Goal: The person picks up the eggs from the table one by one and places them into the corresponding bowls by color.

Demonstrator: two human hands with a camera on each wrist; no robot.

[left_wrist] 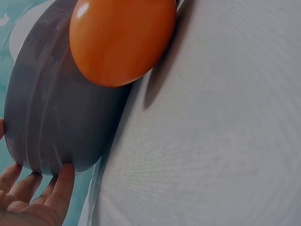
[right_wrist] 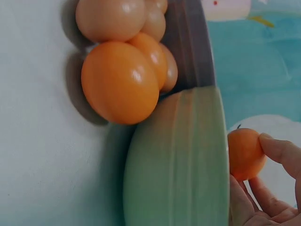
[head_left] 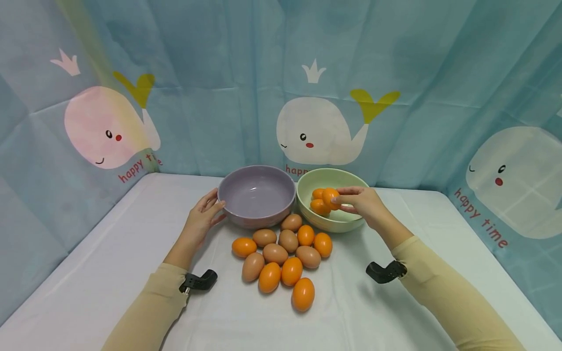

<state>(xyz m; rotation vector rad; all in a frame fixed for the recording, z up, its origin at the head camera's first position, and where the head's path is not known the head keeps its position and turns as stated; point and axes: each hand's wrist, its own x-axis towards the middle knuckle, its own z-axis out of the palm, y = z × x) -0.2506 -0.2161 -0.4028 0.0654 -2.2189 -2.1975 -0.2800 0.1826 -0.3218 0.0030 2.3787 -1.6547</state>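
At the left side of the purple bowl (head_left: 256, 195), my left hand (head_left: 203, 218) holds the wall, thumb at the rim and fingertips (left_wrist: 66, 176) against the outside. My right hand (head_left: 362, 202) pinches an orange egg (head_left: 331, 198) between thumb and fingers, over the pale green bowl (head_left: 331, 225). The right wrist view shows this egg (right_wrist: 247, 154) beyond the bowl's rim. Inside the green bowl lie orange eggs (head_left: 320, 207), partly hidden by the held one. No eggs show inside the purple bowl.
Several brown eggs (head_left: 275, 254) and orange eggs (head_left: 303, 294) lie grouped on the white tablecloth (head_left: 351, 312) in front of the bowls. The two bowls stand side by side. A blue curtain (head_left: 210, 122) with whale prints hangs behind the table.
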